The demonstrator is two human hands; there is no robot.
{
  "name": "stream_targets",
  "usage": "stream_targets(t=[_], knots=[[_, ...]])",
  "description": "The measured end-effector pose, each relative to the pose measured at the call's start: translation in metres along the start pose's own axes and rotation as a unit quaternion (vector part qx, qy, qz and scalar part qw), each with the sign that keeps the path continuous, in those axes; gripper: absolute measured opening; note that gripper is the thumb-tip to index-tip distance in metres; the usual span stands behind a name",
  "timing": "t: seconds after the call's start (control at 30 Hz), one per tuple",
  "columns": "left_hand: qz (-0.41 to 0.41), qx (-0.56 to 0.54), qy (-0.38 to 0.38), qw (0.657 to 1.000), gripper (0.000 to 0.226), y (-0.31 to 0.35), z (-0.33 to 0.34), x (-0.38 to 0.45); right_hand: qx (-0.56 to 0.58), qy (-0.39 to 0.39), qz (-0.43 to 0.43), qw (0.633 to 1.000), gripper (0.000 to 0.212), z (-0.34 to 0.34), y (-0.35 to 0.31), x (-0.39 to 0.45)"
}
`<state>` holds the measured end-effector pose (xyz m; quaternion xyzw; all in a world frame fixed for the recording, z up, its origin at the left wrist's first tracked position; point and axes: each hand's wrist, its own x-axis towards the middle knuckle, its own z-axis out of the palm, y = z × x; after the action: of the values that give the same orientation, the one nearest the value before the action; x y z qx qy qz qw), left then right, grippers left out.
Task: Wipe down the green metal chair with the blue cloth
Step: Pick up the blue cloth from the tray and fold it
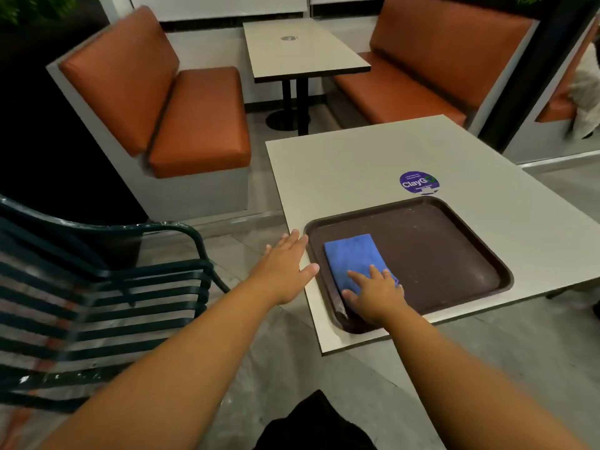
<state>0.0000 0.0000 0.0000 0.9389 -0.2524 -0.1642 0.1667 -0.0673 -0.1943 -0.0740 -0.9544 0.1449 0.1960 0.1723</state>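
A folded blue cloth (352, 256) lies in the left part of a dark brown tray (454, 254) on a pale table (357, 167). My right hand (376, 295) rests on the cloth's near end with its fingers spread flat. My left hand (285, 267) reaches out with straight fingers at the table's left edge, just left of the tray, holding nothing. The green metal chair (97, 287) with slatted seat and curved armrest stands to the left of the table, apart from both hands.
A round purple sticker (418, 182) sits on the table behind the tray. Orange padded benches (194, 125) and a second small table (298, 47) stand further back. Grey floor (266, 336) lies between the chair and the table.
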Motion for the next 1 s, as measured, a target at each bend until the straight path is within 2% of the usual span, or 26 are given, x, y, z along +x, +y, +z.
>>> stream_targets(t=[0.07, 0.13, 0.3, 0.43, 0.53, 0.63, 0.7, 0.8, 0.9, 1.0], knots=[[-0.001, 0.024, -0.008, 1.0, 0.063, 0.002, 0.001, 0.005, -0.043, -0.035, 0.015, 0.998, 0.068, 0.002, 0.014, 0.003], [-0.01, 0.034, -0.013, 0.999, 0.06, 0.001, 0.001, 0.008, -0.1, -0.039, 0.001, 0.994, 0.076, 0.01, 0.027, 0.004], [-0.019, 0.043, -0.005, 0.999, 0.058, -0.001, -0.002, 0.016, -0.199, 0.057, -0.037, 0.978, 0.047, 0.011, 0.03, 0.011], [-0.012, 0.015, -0.006, 1.0, 0.054, 0.0, -0.008, 0.017, -0.138, 0.079, -0.06, 0.985, 0.031, -0.012, 0.018, 0.019], [0.01, -0.041, -0.008, 0.999, 0.057, 0.003, -0.014, 0.017, -0.08, 0.096, -0.094, 0.988, 0.033, -0.039, 0.003, 0.024], [0.021, -0.116, -0.01, 0.993, 0.068, 0.007, -0.019, 0.018, -0.071, 0.105, -0.144, 0.981, 0.046, -0.072, -0.016, 0.023], [0.023, -0.168, -0.004, 0.986, 0.076, 0.01, -0.023, 0.018, -0.034, 0.107, -0.195, 0.974, 0.042, -0.094, -0.029, 0.017], [0.023, -0.254, 0.003, 0.967, 0.081, 0.012, -0.032, 0.016, 0.003, 0.114, -0.261, 0.959, 0.03, -0.122, -0.05, 0.007], [0.007, -0.352, -0.023, 0.936, 0.069, 0.004, -0.044, 0.007, 0.061, 0.099, -0.332, 0.936, 0.025, -0.142, -0.073, -0.006], [-0.01, -0.405, -0.076, 0.911, 0.057, -0.008, -0.062, -0.011, 0.134, 0.077, -0.367, 0.917, 0.018, -0.157, -0.094, -0.018]])
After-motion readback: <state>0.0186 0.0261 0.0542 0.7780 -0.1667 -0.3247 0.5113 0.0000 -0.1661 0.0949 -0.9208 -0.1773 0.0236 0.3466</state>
